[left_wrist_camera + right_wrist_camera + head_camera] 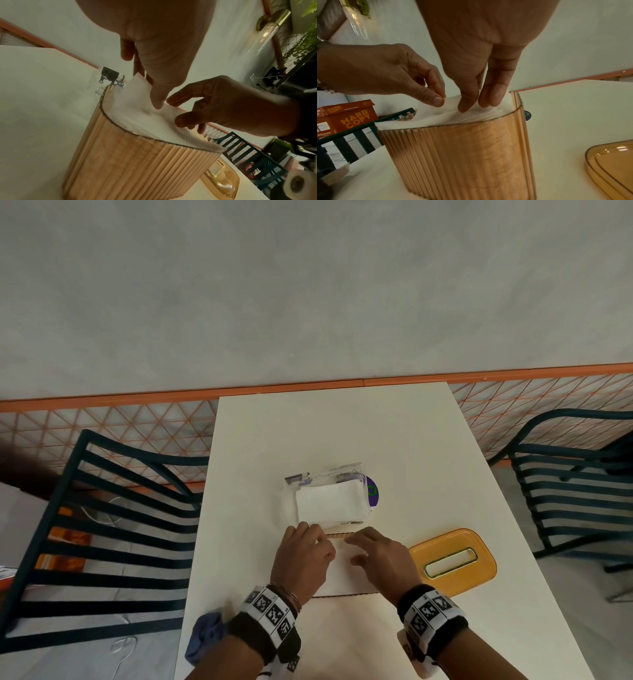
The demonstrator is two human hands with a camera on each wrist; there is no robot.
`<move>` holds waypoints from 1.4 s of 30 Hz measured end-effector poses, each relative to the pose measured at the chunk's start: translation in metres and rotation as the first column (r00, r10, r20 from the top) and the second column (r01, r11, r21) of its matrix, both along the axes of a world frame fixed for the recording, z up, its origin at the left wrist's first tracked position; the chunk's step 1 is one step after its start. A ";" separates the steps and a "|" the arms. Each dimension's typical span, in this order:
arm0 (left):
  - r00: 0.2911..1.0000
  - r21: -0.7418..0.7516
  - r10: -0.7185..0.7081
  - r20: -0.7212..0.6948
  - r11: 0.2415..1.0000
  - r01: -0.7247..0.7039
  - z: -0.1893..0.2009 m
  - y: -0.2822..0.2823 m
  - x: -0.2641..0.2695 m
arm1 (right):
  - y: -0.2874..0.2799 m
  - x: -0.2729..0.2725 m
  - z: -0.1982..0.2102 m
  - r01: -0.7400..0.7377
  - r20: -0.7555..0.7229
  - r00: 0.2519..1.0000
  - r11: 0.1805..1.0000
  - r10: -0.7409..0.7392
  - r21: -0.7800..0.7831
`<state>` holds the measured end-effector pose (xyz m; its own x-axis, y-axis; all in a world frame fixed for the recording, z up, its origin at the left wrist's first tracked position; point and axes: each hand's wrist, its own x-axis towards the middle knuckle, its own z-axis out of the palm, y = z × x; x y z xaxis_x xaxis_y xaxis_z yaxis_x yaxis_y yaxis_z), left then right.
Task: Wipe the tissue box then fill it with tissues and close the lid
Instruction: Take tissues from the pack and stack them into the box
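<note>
The ribbed amber tissue box (462,155) stands on the white table (394,440), its lid off. White tissues (145,119) fill it to the rim. My left hand (317,537) hovers over the box's far left part and pinches the top tissue's edge between thumb and fingers (439,100). Beside it my right hand (352,542) presses straight fingers (491,100) down into the tissues. The amber lid (452,563) with its slot lies flat on the table right of the box. In the head view my hands hide most of the box.
An opened plastic tissue pack (329,501) with more white tissues lies just behind the box. A blue cloth (205,635) hangs at the table's near left edge. Dark slatted chairs (102,542) stand on both sides of the table.
</note>
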<state>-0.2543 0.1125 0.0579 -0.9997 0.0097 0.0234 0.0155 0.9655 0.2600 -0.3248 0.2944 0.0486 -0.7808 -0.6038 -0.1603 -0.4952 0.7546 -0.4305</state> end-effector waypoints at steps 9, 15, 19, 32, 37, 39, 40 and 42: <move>0.997 0.047 -0.073 -0.025 0.996 0.074 -0.012 -0.003 0.023 | 0.011 0.006 0.000 -0.022 -0.007 1.000 1.000 0.022 -0.017; 0.994 0.078 -0.073 0.077 0.995 0.067 -0.018 -0.007 0.024 | 0.017 0.005 0.001 0.017 0.045 0.999 1.000 -0.016 -0.006; 0.981 0.080 -0.051 0.188 0.996 0.036 -0.015 -0.012 0.019 | 0.020 -0.003 0.000 0.048 0.121 0.991 0.999 -0.050 0.021; 0.951 0.016 0.171 0.257 0.983 -0.181 -0.012 -0.019 0.001 | 0.011 -0.025 0.008 0.151 0.185 0.965 0.971 -0.186 0.187; 0.976 0.008 0.176 0.128 0.984 -0.178 -0.007 -0.004 0.008 | 0.008 -0.027 0.006 0.141 0.182 0.967 0.970 -0.178 0.199; 0.986 0.057 0.149 0.073 0.986 -0.154 -0.005 0.010 0.014 | 0.009 -0.026 0.005 0.129 0.159 0.974 0.973 -0.160 0.190; 0.990 0.081 0.131 0.046 0.988 -0.134 -0.004 0.019 0.015 | 0.010 -0.025 0.004 0.118 0.132 0.981 0.976 -0.143 0.185; 0.998 0.077 0.068 0.010 0.995 -0.069 -0.004 0.036 0.017 | 0.013 -0.024 0.001 0.103 0.078 0.990 0.980 -0.117 0.171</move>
